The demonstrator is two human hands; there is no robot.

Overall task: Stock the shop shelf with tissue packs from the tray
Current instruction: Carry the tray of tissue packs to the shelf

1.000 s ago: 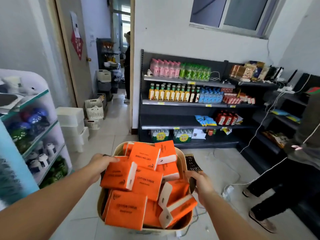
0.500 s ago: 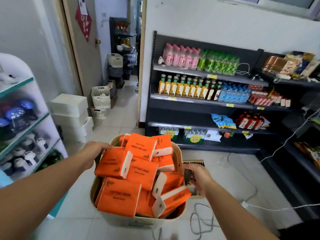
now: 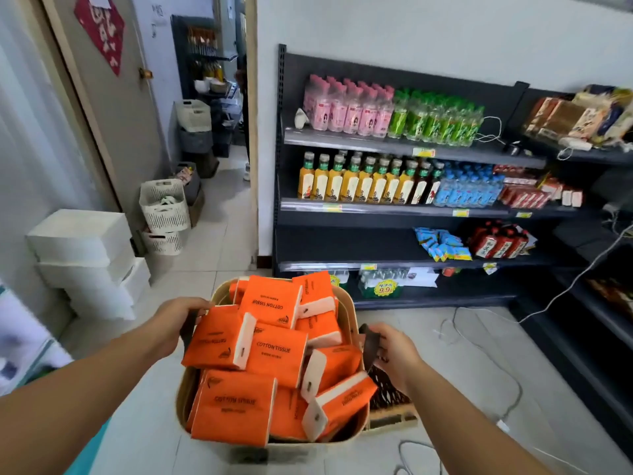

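Both hands on the load: left hand (image 3: 178, 323) curls round the dark handle (image 3: 189, 329) on one side of the tan rounded tray (image 3: 350, 305), and right hand (image 3: 390, 354) grips its twin opposite. Orange plastic-wrapped tissue packs (image 3: 274, 351) are heaped high inside, tilted every way. Tray rides above the pale tiled floor (image 3: 445, 354), facing the dark metal shop shelf (image 3: 342, 245) of bottled drinks (image 3: 359, 183).

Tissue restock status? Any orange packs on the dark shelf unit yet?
Done: nothing stocked; no orange packs show on the dark metal shelf unit. In hand: left hand and right hand grip the dark handles of the tan tray, heaped with orange cotton tissue packs, facing the shelves. Left: all placing; the third shelf down looks bare on its left, a likely spot.
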